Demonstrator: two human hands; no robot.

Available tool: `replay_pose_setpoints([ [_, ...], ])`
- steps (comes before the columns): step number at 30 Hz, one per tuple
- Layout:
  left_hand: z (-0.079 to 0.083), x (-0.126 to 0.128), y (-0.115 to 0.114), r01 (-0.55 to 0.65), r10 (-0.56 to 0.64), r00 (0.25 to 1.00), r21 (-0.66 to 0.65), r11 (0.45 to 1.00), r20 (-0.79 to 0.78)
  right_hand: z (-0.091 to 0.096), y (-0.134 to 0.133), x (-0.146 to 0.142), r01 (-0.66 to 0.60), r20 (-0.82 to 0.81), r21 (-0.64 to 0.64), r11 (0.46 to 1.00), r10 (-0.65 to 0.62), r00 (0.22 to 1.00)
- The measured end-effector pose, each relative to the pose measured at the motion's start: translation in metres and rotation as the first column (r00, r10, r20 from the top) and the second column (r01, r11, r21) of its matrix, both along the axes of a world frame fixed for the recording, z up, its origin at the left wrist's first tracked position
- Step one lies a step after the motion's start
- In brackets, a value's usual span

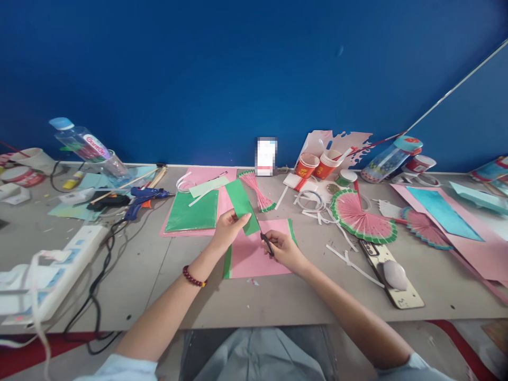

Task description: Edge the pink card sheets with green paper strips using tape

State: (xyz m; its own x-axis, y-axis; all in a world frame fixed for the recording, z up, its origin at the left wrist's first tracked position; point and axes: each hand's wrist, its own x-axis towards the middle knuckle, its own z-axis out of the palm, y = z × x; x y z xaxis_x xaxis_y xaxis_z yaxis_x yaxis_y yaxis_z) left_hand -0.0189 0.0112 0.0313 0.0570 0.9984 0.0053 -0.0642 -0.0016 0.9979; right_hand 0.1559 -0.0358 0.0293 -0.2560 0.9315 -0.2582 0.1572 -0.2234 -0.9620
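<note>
My left hand (229, 226) pinches the lower end of a green paper strip (241, 203) and holds it up above the table. My right hand (282, 248) is closed around small dark scissors (266, 243), whose blades sit at the strip's lower right edge. Under both hands lies a pink paper sheet (254, 259) with green borders. A red bead bracelet (193, 278) circles my left wrist.
A green sheet (192, 211) on pink paper lies left of the hands, with a blue glue gun (143, 198), a power strip (59, 270) and a plastic bottle (89, 148) further left. Watermelon paper fans (363, 217), red paper cups (317, 165), a phone (392, 275) and paper scraps lie to the right.
</note>
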Motion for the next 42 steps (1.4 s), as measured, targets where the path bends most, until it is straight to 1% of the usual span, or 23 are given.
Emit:
replay_pose_setpoints([
  [7, 0.003, 0.003, -0.004, 0.03, -0.03, 0.999, 0.01, 0.999, -0.037, -0.002, 0.0, 0.001, -0.013, -0.038, 0.009, 1.0, 0.014, 0.999],
  [13, 0.003, 0.002, -0.004, 0.018, -0.017, 0.999, 0.02, 1.0, -0.031, -0.004, 0.0, 0.002, -0.06, -0.07, -0.034, 0.998, 0.058, 0.996],
  [19, 0.008, 0.005, -0.007, 0.067, -0.067, 0.998, -0.004, 0.998, -0.019, -0.007, 0.0, 0.003, -0.041, -0.064, -0.024, 0.999, 0.039, 0.997],
  [23, 0.011, 0.006, -0.009, 0.062, -0.062, 0.998, 0.002, 0.998, -0.027, -0.007, 0.001, 0.003, -0.046, -0.072, -0.025, 0.999, 0.044, 0.996],
  [28, 0.01, 0.005, -0.008, 0.061, -0.06, 0.997, 0.005, 0.998, -0.04, -0.007, 0.0, 0.003, -0.053, -0.073, -0.012, 0.999, 0.052, 0.996],
  [33, 0.009, 0.006, -0.009, 0.066, -0.066, 0.998, -0.015, 0.998, -0.016, -0.006, 0.0, 0.003, -0.045, -0.052, 0.015, 0.999, 0.046, 0.998],
  [42, 0.008, 0.006, -0.008, 0.094, -0.094, 0.995, 0.0, 0.996, -0.027, -0.002, 0.0, 0.002, -0.034, -0.042, 0.001, 0.999, 0.034, 0.999],
])
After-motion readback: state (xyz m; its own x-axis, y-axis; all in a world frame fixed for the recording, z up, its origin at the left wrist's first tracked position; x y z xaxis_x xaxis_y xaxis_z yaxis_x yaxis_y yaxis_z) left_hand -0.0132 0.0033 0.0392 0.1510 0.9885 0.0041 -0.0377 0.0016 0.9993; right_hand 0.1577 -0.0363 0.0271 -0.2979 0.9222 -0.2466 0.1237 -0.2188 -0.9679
